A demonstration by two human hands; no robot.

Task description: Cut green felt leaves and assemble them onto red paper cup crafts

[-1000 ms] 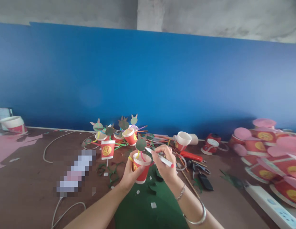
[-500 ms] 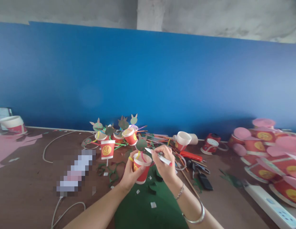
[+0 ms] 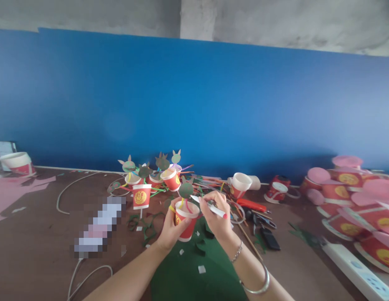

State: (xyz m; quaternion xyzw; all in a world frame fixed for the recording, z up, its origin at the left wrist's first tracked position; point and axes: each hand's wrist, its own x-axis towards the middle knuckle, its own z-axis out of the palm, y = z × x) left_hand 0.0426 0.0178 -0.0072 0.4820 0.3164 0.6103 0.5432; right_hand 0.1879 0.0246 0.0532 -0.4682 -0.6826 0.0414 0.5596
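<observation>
My left hand (image 3: 169, 228) is wrapped round a red paper cup (image 3: 185, 220) with a white rim, held above the table. A green round cut-out with ears (image 3: 185, 190) stands on a stick out of the cup, with yellow and pink strips beside it. My right hand (image 3: 217, 212) grips a white marker pen (image 3: 209, 207); its tip points left at the green cut-out. A green felt sheet (image 3: 194, 271) lies under both wrists.
Several finished red cups with eared cut-outs (image 3: 153, 175) stand behind my hands. Straws, sticks and a red-handled tool (image 3: 251, 205) lie to the right. Pink-lidded red cups (image 3: 347, 192) pile up at far right, by a white power strip (image 3: 354, 265). A cable (image 3: 67, 190) curls at left.
None of note: the cup and the pen have shifted only slightly, and both hands keep their hold.
</observation>
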